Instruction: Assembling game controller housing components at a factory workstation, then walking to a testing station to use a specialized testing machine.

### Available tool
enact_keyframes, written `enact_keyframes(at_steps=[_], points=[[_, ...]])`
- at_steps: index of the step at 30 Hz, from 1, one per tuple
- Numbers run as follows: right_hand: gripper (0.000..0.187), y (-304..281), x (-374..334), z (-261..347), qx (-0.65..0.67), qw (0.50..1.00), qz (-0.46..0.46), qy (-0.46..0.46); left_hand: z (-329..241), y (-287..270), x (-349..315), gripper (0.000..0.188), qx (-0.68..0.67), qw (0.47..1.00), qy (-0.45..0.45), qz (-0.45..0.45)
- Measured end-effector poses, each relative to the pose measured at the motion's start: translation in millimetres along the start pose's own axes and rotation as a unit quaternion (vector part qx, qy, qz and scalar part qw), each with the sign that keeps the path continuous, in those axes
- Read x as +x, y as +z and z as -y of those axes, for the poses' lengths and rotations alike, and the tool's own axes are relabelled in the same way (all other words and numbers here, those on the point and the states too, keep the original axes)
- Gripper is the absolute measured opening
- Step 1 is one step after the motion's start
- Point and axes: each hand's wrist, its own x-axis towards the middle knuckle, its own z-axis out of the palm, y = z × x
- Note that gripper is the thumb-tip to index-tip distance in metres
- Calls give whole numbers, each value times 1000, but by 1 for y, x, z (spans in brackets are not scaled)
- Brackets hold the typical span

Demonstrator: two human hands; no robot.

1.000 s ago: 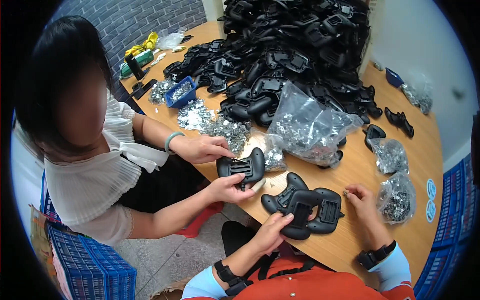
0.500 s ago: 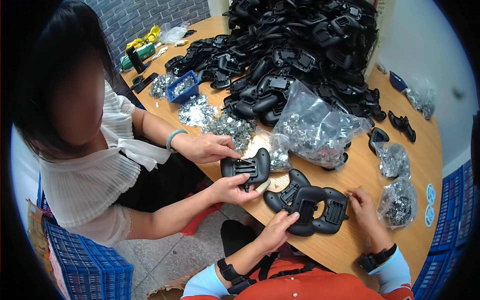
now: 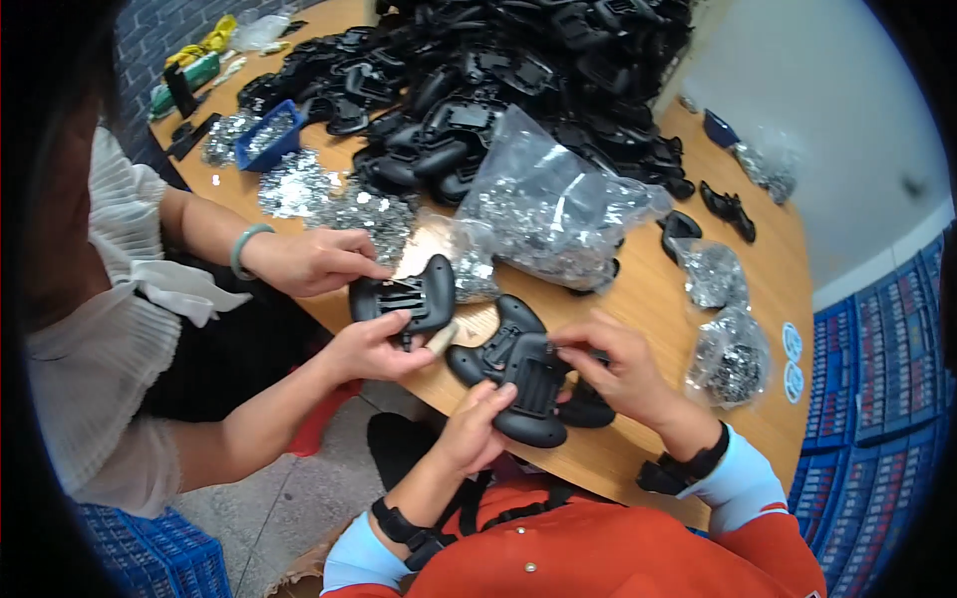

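Note:
A black game controller (image 3: pixel 533 384) with an open battery bay is in my left hand (image 3: pixel 477 427), thumb on its near grip. My right hand (image 3: pixel 618 364) is closed in a pinch over the far right side of that controller; whatever sits between the fingertips is too small to make out. Behind it on the table lies another black controller (image 3: pixel 503 324), partly covered. A third controller (image 3: pixel 586 407) shows beneath my right hand. To the left, a co-worker's hands (image 3: pixel 374 344) hold a similar controller (image 3: pixel 404 302), one finger at its battery bay.
A large heap of black controller shells (image 3: pixel 478 70) fills the back. Small metal pieces (image 3: pixel 364 219) lie in piles beside a blue bin (image 3: pixel 269 138). A big clear bag (image 3: pixel 543 214) of metal parts stands mid-table, with smaller bags (image 3: pixel 730 357) at right. Blue crates (image 3: pixel 867 399) stand beyond.
My right hand has moved from the table on the right to the controller in my left hand. The whole view has shifted, so things appear further left. The co-worker still holds their controller.

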Motion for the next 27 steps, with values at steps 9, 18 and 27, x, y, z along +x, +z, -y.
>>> enact_keyframes(at_steps=[9,18,27], points=[[20,13,-6,-5,-14,999,33,-10,2,-6,-2,41,-18,1000,-5,-3],[15,21,-8,-9,-101,994,10,-32,5,-16,1,38,-16,999,-29,-14],[11,17,-12,8,-66,998,-1,24,10,-16,2,45,2,999,-29,-30]])
